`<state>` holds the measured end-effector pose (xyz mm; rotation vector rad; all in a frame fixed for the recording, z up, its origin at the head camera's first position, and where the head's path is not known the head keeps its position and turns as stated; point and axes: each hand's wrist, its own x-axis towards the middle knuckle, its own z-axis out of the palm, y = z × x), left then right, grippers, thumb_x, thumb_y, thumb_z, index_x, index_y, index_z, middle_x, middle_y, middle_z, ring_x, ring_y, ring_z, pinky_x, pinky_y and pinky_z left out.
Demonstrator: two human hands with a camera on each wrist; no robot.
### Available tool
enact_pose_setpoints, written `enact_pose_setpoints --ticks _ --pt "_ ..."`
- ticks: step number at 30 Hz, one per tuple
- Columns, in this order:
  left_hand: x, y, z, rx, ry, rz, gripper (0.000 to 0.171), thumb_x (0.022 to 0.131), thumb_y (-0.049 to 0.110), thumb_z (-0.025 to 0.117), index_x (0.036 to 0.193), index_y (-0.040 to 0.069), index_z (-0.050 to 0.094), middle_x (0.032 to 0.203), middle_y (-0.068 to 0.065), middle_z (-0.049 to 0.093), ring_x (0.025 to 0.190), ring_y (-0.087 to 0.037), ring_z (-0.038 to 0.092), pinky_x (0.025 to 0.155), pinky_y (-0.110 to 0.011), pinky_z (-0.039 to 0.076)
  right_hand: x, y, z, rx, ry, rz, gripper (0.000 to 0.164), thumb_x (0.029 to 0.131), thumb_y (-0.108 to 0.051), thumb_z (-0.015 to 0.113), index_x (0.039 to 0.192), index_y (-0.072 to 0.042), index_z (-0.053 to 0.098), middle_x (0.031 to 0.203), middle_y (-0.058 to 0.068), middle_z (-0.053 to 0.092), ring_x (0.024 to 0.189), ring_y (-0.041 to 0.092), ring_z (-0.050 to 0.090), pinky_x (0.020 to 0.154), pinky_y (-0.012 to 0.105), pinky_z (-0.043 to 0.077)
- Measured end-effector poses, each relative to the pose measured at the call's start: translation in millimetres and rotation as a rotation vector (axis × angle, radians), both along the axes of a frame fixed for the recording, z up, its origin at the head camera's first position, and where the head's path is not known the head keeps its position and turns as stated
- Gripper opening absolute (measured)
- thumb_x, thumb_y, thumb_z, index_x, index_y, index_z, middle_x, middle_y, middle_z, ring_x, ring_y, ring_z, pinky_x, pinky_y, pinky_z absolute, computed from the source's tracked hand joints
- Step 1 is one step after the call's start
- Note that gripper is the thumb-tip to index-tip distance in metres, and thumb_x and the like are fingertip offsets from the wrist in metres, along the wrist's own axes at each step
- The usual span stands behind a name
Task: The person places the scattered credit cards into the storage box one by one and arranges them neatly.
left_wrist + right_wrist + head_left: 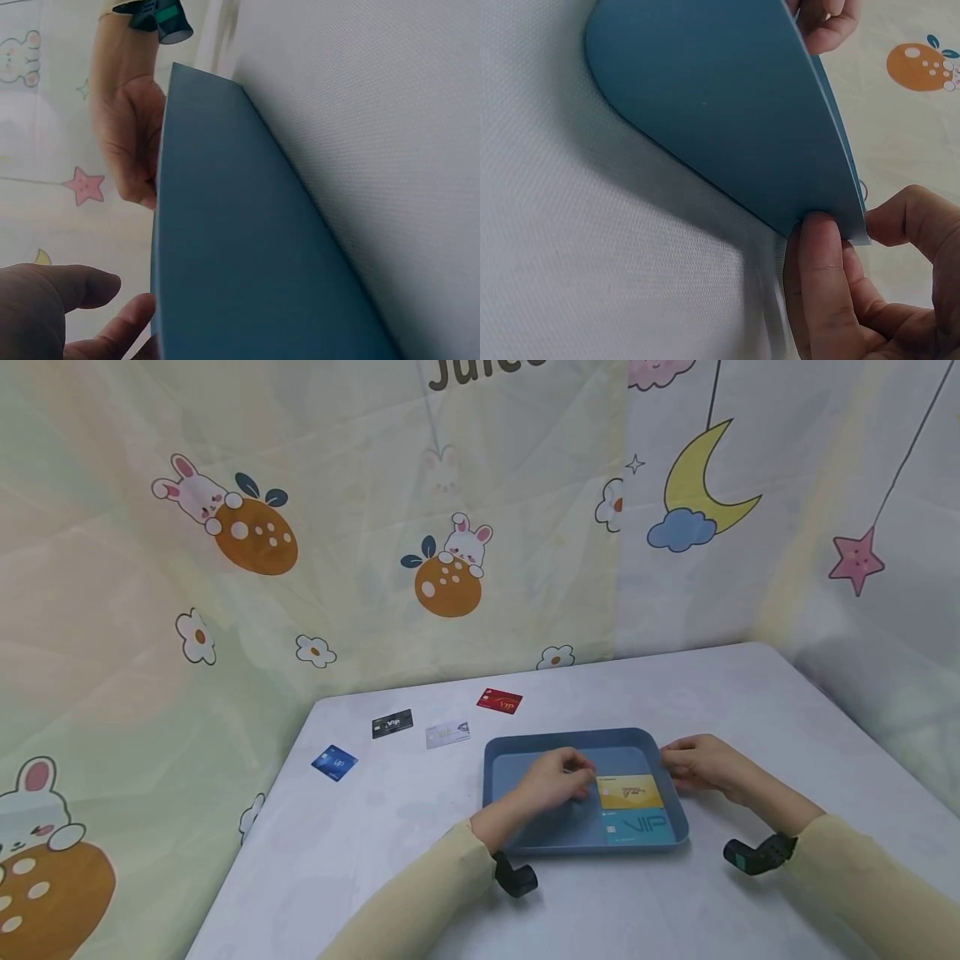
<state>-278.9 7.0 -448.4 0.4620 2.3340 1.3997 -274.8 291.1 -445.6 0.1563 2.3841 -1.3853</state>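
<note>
Rectangular blue card (334,762), black card (392,724), white card (447,734) and red card (499,701) remain outside the shallow blue plastic tray (528,766); left hand (553,778) over it, thumb and fingers apart; gold card (630,792) and teal card (637,828) already inside; right hand (703,762) pinches its rim.

Set open side up on the white tabletop (420,835): a shallow blue-grey rectangular tray (562,835) with rounded corners, pinched near two o'clock by the right hand (701,764). Inside, at three o'clock, face up: a gold rectangular card (631,792) with dark lettering, just beside the left hand (558,777) at its nine o'clock. At its six o'clock, long sides parallel: a light-blue rectangular card (637,828) printed "VIP", face up.
</note>
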Motion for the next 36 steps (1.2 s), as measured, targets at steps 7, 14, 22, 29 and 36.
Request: enact_pose_setpoints --ticks 7,14,22,29,36 --pt "-1.5 -10.2 8.8 0.013 0.031 -0.028 0.021 0.103 0.025 0.064 0.119 0.013 0.069 0.106 0.002 0.068 0.086 -0.01 0.071 0.085 -0.027 0.061 -0.1 0.8 -1.0 -0.014 0.005 0.004 0.058 0.104 -0.024 0.058 0.14 0.02 0.044 0.122 0.027 0.066 0.091 0.013 0.068 0.08 0.029 0.064" --pt "-3.7 -20.4 13.7 0.031 0.051 -0.019 0.021 0.104 0.025 0.063 0.12 0.013 0.07 0.103 0.001 0.069 0.087 -0.01 0.073 0.087 -0.029 0.061 -0.7 0.2 -1.3 -0.005 0.004 -0.004 0.058 0.103 -0.024 0.059 0.14 0.02 0.044 0.118 0.024 0.068 0.088 0.012 0.066 0.079 0.029 0.064" --pt "-8.7 -37.2 20.5 0.037 0.087 0.0 0.025 0.104 0.028 0.063 0.121 0.011 0.07 0.108 -0.005 0.072 0.094 -0.018 0.075 0.089 -0.029 0.061 0.0 -0.7 -0.9 -0.003 -0.002 -0.018 0.058 0.104 -0.024 0.058 0.14 0.02 0.043 0.117 0.024 0.067 0.086 0.012 0.066 0.078 0.028 0.064" --pt "-11.1 -52.2 22.1 0.051 0.084 0.021 0.024 0.104 0.026 0.063 0.12 0.01 0.07 0.119 -0.014 0.072 0.104 -0.027 0.074 0.094 -0.035 0.061 -0.2 -0.9 -1.1 0.002 -0.001 -0.015 0.059 0.103 -0.024 0.059 0.14 0.019 0.043 0.118 0.025 0.067 0.086 0.012 0.066 0.078 0.028 0.064" --pt "-12.5 -69.2 26.1 0.03 0.131 0.044 0.025 0.104 0.026 0.06 0.12 0.01 0.07 0.122 -0.015 0.073 0.103 -0.022 0.073 0.096 -0.036 0.06 -0.7 -1.7 -0.8 0.016 -0.004 -0.018 0.06 0.103 -0.024 0.059 0.141 0.019 0.043 0.119 0.027 0.066 0.087 0.013 0.066 0.078 0.028 0.064"
